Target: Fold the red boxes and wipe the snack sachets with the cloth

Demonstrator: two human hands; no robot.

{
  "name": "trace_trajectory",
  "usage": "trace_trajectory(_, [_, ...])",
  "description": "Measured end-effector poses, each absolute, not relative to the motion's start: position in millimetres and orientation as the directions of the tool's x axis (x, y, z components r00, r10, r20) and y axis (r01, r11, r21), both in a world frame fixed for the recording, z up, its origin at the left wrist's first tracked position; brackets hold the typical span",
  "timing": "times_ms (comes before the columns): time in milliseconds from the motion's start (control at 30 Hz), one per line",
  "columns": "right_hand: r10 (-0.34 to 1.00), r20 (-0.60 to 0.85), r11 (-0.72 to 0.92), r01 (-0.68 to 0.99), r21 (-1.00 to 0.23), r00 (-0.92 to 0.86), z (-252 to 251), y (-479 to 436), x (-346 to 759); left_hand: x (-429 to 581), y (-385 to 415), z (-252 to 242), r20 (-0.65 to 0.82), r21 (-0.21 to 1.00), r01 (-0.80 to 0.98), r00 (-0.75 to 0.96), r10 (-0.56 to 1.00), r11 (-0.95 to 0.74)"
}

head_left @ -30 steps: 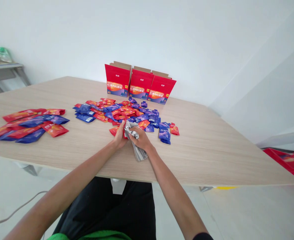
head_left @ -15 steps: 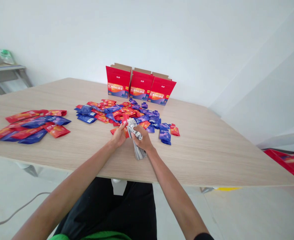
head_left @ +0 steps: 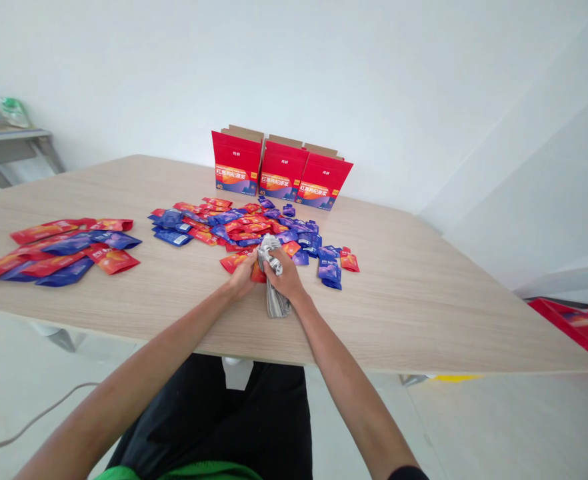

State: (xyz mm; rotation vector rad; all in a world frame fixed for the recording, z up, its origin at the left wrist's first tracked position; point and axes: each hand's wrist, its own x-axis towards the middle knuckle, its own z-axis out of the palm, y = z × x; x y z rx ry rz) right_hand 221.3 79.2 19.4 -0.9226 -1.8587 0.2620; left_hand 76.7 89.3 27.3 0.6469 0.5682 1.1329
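Here, grips a crumpled striped cloth (head_left: 278, 303) in the tightly curled right hand (head_left: 286, 273), against a mostly hidden red pouch (head_left: 259, 273) held in the nearly closed left hand (head_left: 243, 276), just before a heap of red and blue pouches (head_left: 244, 227) on the pale table (head_left: 389, 293); faces three red boxes (head_left: 281, 172) beyond

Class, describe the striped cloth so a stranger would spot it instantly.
Far back on the pale table stand three red boxes. Nearer, at the front of a heap of red and blue sachets, the right hand holds a bunched cloth. Grey and white stripes set it apart from those sachets.
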Motion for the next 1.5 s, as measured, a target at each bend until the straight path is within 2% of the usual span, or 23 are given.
trace_trajectory(67, [0.677, 0.639, 0.732, 0.424, -0.533, -0.365, 17.2, 78.7, 219.2, 69.8, 94.2, 32.9, -0.09, 0.704, -0.66, 0.28, 0.956, 0.26])
trace_trajectory(133, [0.661, 0.615, 0.75, 0.406, -0.522, -0.43, 16.1, 78.1, 216.6, 64.2, 98.0, 36.1, -0.102, 0.704, -0.658, 0.279, 0.955, 0.267])
trace_trajectory(200, [0.673, 0.635, 0.735, 0.441, -0.515, -0.381, 16.4, 78.2, 215.4, 63.5, 98.6, 35.4, -0.099, 0.709, -0.651, 0.288, 0.952, 0.271])
trace_trajectory(333, [0.697, 0.707, 0.648, 0.529, -0.548, -0.12, 18.3, 81.4, 221.0, 75.0, 91.2, 26.4, -0.064, 0.723, -0.63, 0.348, 0.935, 0.284])
trace_trajectory(400, [0.695, 0.717, 0.622, 0.537, -0.57, -0.044, 17.9, 83.3, 225.4, 80.0, 88.2, 22.5, -0.039, 0.732, -0.619, 0.381, 0.924, 0.286])
trace_trajectory(500, [0.702, 0.706, 0.644, 0.507, -0.573, -0.094, 16.1, 83.6, 227.7, 78.4, 90.0, 22.2, -0.019, 0.73, -0.64, 0.334, 0.942, 0.241])
trace_trajectory(667, [0.67, 0.622, 0.742, 0.395, -0.542, -0.405, 14.9, 79.7, 220.6, 63.1, 100.4, 31.6, -0.018, 0.731, -0.661, 0.228, 0.974, 0.169])
trace_trajectory(733, [0.685, 0.614, 0.727, 0.422, -0.541, -0.392, 13.9, 80.5, 219.7, 59.9, 102.3, 35.0, 0.002, 0.739, -0.658, 0.215, 0.977, 0.144])
trace_trajectory(867, [0.738, 0.632, 0.644, 0.53, -0.552, -0.238, 9.9, 87.5, 227.9, 50.1, 104.2, 40.9, 0.082, 0.794, -0.608, 0.121, 0.989, 0.008])
trace_trajectory(933, [0.75, 0.633, 0.616, 0.553, -0.562, -0.193, 8.8, 90.9, 233.9, 34.1, 106.5, 45.2, 0.149, 0.879, -0.462, 0.033, 0.988, -0.117])
trace_trajectory(1000, [0.755, 0.632, 0.603, 0.562, -0.566, -0.173, 8.7, 92.6, 237.7, 6.5, 109.7, 51.5, 0.264, 0.95, -0.155, -0.065, 0.962, -0.271])
trace_trajectory(1033, [0.754, 0.633, 0.605, 0.562, -0.565, -0.175, 8.8, 92.6, 238.2, -11.4, 111.2, 55.3, 0.336, 0.942, 0.05, -0.101, 0.936, -0.333])
trace_trajectory(1067, [0.75, 0.635, 0.611, 0.559, -0.56, -0.184, 8.8, 92.3, 237.9, -31.4, 112.5, 59.5, 0.408, 0.893, 0.258, -0.116, 0.906, -0.369])
trace_trajectory(1133, [0.747, 0.63, 0.624, 0.553, -0.553, -0.212, 8.5, 91.1, 235.3, -75.7, 114.2, 68.0, 0.529, 0.71, 0.605, -0.122, 0.84, -0.36])
trace_trajectory(1200, [0.753, 0.611, 0.625, 0.554, -0.55, -0.244, 7.7, 89.6, 231.8, -122.0, 115.2, 74.0, 0.598, 0.523, 0.811, -0.131, 0.791, -0.261])
trace_trajectory(1233, [0.759, 0.598, 0.622, 0.556, -0.551, -0.257, 7.3, 89.0, 230.4, -144.7, 115.9, 75.3, 0.615, 0.478, 0.852, -0.152, 0.774, -0.213])
trace_trajectory(1300, [0.77, 0.576, 0.615, 0.559, -0.557, -0.274, 6.7, 88.2, 228.8, -187.7, 119.0, 73.3, 0.632, 0.461, 0.871, -0.187, 0.752, -0.171])
trace_trajectory(1433, [0.79, 0.553, 0.592, 0.559, -0.58, -0.263, 7.5, 87.7, 230.7, -255.5, 131.5, 57.2, 0.533, 0.555, 0.832, -0.378, 0.757, 0.024])
trace_trajectory(1500, [0.8, 0.546, 0.578, 0.567, -0.587, -0.251, 8.5, 87.7, 232.6, -275.8, 136.8, 48.7, 0.473, 0.563, 0.825, -0.366, 0.801, 0.045])
